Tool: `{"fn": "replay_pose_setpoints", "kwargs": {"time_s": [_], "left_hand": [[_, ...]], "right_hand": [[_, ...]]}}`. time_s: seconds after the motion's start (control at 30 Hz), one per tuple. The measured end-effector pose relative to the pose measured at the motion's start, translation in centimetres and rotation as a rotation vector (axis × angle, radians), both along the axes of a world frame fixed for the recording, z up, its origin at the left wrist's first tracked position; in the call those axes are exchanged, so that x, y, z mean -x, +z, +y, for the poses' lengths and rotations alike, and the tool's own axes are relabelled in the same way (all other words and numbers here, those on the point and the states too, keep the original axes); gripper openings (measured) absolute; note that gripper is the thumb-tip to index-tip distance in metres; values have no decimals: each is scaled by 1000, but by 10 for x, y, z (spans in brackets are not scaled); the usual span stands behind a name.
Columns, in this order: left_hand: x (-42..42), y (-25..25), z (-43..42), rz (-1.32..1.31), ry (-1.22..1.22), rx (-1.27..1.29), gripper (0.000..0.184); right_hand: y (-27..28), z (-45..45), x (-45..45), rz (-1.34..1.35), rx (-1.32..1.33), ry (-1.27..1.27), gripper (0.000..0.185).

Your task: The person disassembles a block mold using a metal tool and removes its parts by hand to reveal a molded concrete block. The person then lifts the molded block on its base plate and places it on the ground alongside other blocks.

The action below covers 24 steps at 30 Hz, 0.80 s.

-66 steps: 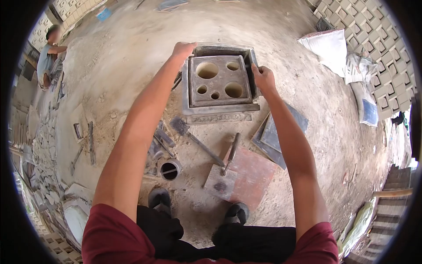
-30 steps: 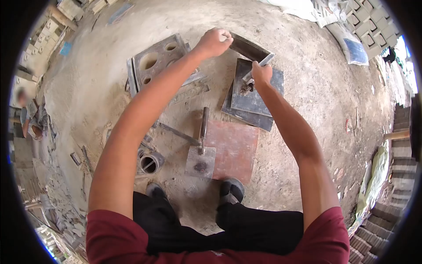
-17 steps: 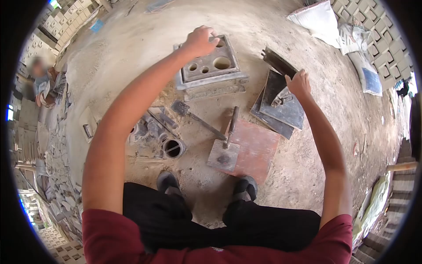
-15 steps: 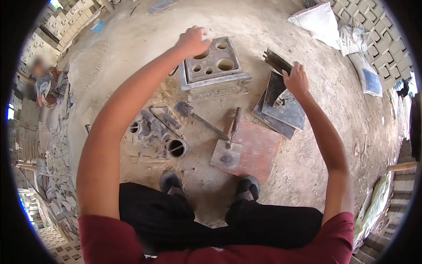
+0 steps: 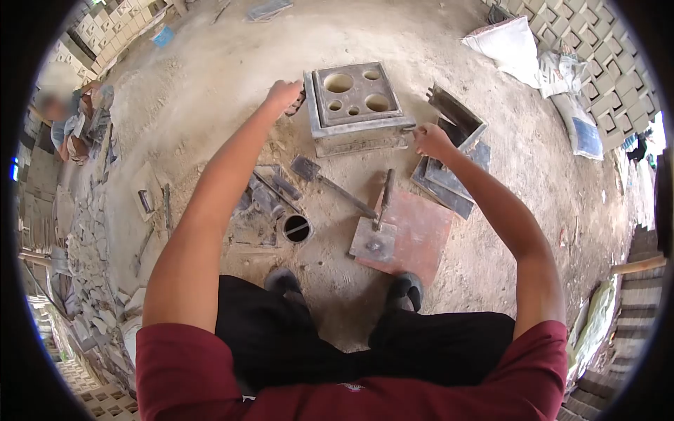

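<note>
Your grey square block with five round holes (image 5: pixel 356 107) sits far-middle on the dusty floor (image 5: pixel 210 91). Left hand (image 5: pixel 285 94)'s just off its left side, right hand (image 5: pixel 430 140)'s by its near-right corner; can't tell if either's gripping.

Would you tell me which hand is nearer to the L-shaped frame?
The right. The right hand is close by the L-shaped frame, at its near left side; the left hand is farther off, on the other side of the holed block.
</note>
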<state>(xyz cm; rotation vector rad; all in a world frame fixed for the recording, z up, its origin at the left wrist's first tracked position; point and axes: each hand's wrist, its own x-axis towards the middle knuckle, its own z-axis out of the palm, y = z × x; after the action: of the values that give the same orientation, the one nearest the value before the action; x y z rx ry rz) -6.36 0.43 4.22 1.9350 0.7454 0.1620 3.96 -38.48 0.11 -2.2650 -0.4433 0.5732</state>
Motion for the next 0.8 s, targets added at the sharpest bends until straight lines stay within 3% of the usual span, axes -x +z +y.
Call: {"fn": "replay_pose_setpoints", "kwargs": {"time_s": [0.03, 0.13, 0.27, 0.4, 0.8], "left_hand": [[6, 3, -9, -13, -35, 81, 45], [-1, -12, -16, -81, -19, 245, 39], [-6, -18, -21, -194, 57, 430, 29], [-5, -14, -20, -141, 75, 506, 25], [-9, -21, -13, -150, 23, 504, 27]], "right_hand": [[-6, -3, -2, 156, -294, 8, 38], [16, 5, 14, 149, -279, -175, 40], [19, 11, 17, 216, -303, -186, 44], [10, 16, 14, 257, -330, -212, 46], [8, 27, 20, 214, -489, -259, 49]]}}
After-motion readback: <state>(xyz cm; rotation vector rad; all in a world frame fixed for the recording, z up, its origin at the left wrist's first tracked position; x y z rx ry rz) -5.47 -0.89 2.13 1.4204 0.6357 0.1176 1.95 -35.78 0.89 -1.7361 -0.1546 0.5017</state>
